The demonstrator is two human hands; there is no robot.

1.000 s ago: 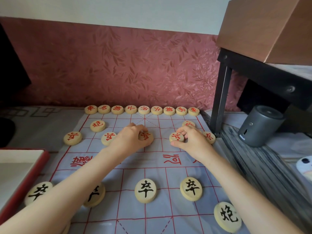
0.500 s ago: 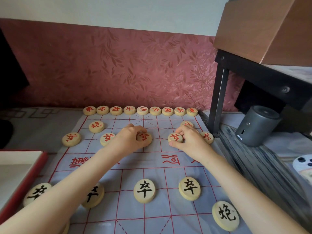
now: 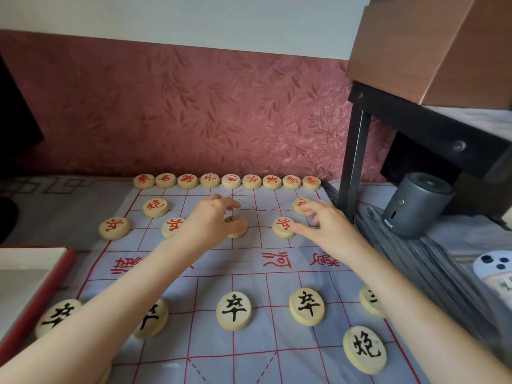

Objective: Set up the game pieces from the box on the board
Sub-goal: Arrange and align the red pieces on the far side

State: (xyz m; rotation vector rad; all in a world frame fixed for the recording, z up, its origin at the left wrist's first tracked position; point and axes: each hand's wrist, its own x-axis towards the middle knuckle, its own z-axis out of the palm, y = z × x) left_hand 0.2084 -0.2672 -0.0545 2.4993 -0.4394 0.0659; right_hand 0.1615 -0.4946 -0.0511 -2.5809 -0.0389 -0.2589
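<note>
Soft, even, moderately bright light falls with no glare on the board (image 3: 235,261). Faint diffuse shadows lie under the forearms (image 3: 124,300) and beside the near pieces (image 3: 234,310); the source is perhaps overhead. The far left corner is almost black. Wide-angle stretch makes the near pieces oval and tilts the black frame (image 3: 410,117). The fingertips of the left hand (image 3: 213,218) look slightly blurred.

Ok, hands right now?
Left hand: fingers curled round the middle red piece.
Right hand: open, thumb touching the next red piece.
</note>
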